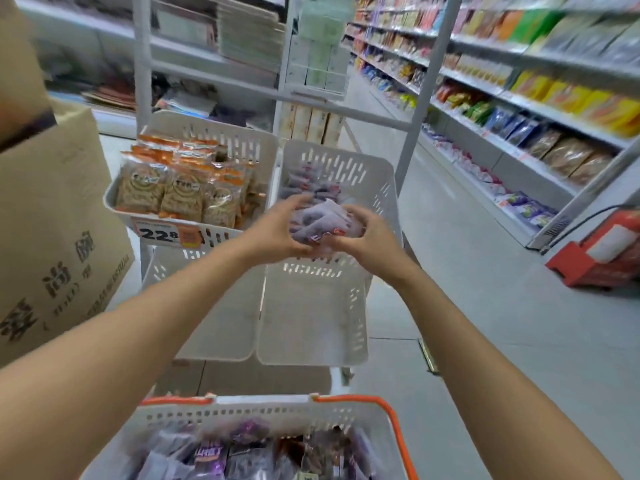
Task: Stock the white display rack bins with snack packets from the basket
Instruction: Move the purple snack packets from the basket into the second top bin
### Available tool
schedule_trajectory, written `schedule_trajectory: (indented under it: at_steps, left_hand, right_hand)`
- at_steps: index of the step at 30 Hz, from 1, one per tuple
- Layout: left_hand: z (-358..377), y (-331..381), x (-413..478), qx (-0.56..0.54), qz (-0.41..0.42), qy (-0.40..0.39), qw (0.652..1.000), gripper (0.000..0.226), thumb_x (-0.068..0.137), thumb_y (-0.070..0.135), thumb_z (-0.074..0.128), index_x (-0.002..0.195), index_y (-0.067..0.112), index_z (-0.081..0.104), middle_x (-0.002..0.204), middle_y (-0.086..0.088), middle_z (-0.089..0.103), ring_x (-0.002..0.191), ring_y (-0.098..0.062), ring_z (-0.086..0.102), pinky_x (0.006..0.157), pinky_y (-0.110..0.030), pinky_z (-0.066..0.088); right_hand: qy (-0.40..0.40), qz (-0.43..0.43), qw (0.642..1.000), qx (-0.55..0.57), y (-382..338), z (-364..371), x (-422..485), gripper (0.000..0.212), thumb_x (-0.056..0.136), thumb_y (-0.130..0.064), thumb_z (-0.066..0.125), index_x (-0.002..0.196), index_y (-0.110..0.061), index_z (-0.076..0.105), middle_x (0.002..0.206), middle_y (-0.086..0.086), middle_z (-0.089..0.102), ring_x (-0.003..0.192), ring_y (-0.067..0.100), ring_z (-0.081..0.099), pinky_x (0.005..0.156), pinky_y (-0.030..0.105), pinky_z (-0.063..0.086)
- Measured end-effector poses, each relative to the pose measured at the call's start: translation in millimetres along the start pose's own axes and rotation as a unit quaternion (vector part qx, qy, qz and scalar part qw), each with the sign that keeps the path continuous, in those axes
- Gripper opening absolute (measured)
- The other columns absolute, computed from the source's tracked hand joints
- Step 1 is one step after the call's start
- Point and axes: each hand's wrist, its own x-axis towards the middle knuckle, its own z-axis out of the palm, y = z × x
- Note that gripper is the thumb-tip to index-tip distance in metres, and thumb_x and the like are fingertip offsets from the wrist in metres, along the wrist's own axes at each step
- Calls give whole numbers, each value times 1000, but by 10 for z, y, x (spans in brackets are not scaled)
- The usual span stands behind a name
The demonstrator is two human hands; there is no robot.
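Between stocked shop shelves (519, 109), held a bundle of purple snack packets (320, 221) just over the upper right bin (384, 188) of the white rack, left grip (273, 232) and right grip (370, 240) both curled round it from either side, probably to lower all together, with more waiting in the basket (263, 407) below.

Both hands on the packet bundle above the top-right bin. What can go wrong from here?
1. The loose bundle of pale purple snack packets is held only between the left hand and right hand. Some may slip over the front rim of the white slotted upper-right bin into the white lower bin.
2. Strays could land in the neighbouring white bin of orange-topped packets, mixing stock.
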Motion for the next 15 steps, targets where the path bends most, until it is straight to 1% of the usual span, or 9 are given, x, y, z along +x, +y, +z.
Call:
schedule_trajectory:
  at_steps: [2,3,5,6,8,10,12,13,15]
  left_hand:
    - [-50,-60,454,62,-1,17,998,115,52,56,90,148,25,34,138,8,50,116,-10,56,95,-28,53]
    - [-74,-105,650,118,4,34,992,111,56,56,88,148,25,35,139,5,50,119,-15,55,100,-36,50]
    - [-108,-242,980,236,9,76,969,93,70,50,83,146,25,36,143,2,45,129,-21,45,106,-39,41]
    - [-122,-313,1106,284,9,87,955,90,74,52,79,147,26,34,150,0,39,138,-25,37,111,-42,35]
    - [-145,-480,1298,354,-1,85,931,92,79,61,70,153,28,25,163,-4,19,151,-28,13,121,-50,16]
    - [-154,-641,1393,381,-5,85,920,95,81,67,63,155,29,18,166,-5,6,153,-27,0,122,-55,8]
    - [-131,-742,1435,383,1,103,918,95,81,69,61,156,30,17,166,-6,5,153,-25,-2,122,-55,7]
    - [-114,-761,1440,380,8,116,918,96,80,69,61,156,30,17,166,-5,5,153,-24,-2,123,-54,7]
    - [-99,-789,1449,366,21,134,921,96,79,69,61,156,30,18,166,-4,6,153,-23,-1,124,-51,8]
  right_hand:
    - [63,-6,995,-71,100,-220,378,57,80,-22,81,132,-15,59,120,-7,63,106,9,60,89,18,46]
    - [99,-4,991,-93,166,-321,545,56,81,-22,80,132,-15,58,116,-11,60,104,6,56,83,11,41]
    - [155,-16,982,-110,333,-487,861,41,82,-23,79,120,-19,61,102,-14,60,92,3,56,69,3,36]
    - [176,-27,978,-113,427,-535,1019,34,83,-23,78,112,-21,60,98,-13,62,88,4,57,66,1,36]
    - [205,-54,967,-139,645,-589,1344,33,82,-23,79,109,-16,62,101,0,66,90,14,59,67,-2,35]
    - [217,-78,961,-154,819,-562,1633,39,81,-25,81,112,-8,64,105,7,67,92,17,59,69,-2,36]
    - [203,-110,958,-168,921,-483,1823,37,79,-29,81,107,-8,69,97,-1,67,86,12,60,74,6,43]
    - [187,-111,958,-186,983,-431,1906,35,80,-30,81,108,-13,71,97,-6,67,87,10,61,82,14,49]
    - [110,-50,972,-200,1064,-374,2059,45,81,-28,80,123,-18,66,112,-7,66,103,11,61,101,25,46]
